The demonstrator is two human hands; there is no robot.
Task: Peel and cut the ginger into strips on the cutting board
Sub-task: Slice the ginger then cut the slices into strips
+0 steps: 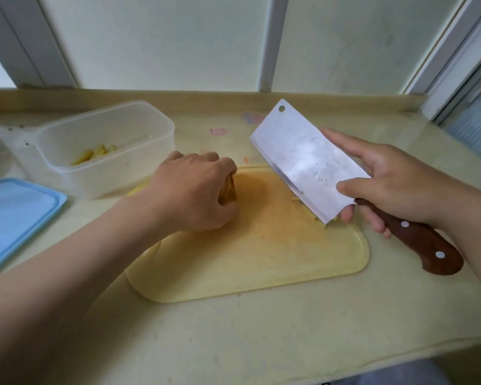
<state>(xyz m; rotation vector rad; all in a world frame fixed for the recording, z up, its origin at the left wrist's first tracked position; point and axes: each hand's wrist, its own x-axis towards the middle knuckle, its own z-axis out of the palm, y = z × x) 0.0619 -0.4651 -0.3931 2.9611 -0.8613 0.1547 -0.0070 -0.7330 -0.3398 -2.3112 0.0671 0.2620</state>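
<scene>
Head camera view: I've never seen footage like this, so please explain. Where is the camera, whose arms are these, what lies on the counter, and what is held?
No machine here: a person wears one camera on the head, looking down at their own bare hands. The left hand holds a brownish piece of ginger at the yellow cutting board. The right hand grips a cleaver by its wooden handle, thumb on the blade, which tilts down towards the board. On the counter also sit a clear tub with yellow strips inside and a blue lid beside it.
</scene>
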